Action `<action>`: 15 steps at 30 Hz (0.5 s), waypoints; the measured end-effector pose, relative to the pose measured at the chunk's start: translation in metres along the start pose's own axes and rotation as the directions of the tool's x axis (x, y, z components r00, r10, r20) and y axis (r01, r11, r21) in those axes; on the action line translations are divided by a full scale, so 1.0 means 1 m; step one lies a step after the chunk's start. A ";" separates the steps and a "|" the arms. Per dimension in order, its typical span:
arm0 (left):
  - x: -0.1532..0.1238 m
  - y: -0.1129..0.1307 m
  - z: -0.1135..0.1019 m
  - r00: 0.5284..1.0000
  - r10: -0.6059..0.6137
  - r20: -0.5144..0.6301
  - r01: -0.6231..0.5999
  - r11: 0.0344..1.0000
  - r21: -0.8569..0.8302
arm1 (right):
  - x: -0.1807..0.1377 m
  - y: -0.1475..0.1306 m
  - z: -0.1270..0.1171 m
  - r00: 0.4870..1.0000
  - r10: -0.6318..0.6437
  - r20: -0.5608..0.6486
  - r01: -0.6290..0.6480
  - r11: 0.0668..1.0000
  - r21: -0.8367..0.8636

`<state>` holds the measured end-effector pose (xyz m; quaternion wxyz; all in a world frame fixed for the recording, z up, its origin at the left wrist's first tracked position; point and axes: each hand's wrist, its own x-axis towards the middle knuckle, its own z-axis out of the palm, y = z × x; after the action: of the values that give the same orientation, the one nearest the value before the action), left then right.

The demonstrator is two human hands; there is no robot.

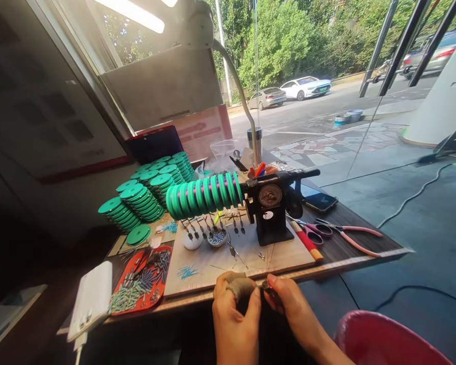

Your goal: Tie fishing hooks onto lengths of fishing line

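Note:
My left hand point(233, 317) is closed around a small grey-brown pad point(240, 286) at the table's front edge. Touching it from the right, my right hand point(291, 309) pinches a small dark piece point(266, 287) I cannot make out. Both hands sit just in front of a pale wooden board point(281, 258). On that board stands a black winding machine point(271, 203) carrying a row of green spools point(203, 195) on its shaft.
Stacks of green spools point(144, 197) stand at the back left. A red tray point(140, 281) holds several small tubes. A white charger point(91, 299) lies at the left edge. Scissors and pink pliers point(338, 233), a phone point(317, 198) and small bowls point(203, 238) are on the table. A red stool point(387, 339) is at the lower right.

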<state>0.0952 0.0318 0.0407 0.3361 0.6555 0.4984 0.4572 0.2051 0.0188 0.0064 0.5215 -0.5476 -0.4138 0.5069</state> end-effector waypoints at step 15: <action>-0.003 -0.002 -0.005 0.999 0.043 -0.013 -0.043 0.998 0.041 | -0.003 0.002 0.012 0.996 0.046 -0.070 -0.037 0.992 0.120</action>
<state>0.0892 0.0290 0.0402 0.3092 0.6695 0.4958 0.4586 0.1926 0.0171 0.0051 0.5570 -0.5423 -0.3524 0.5211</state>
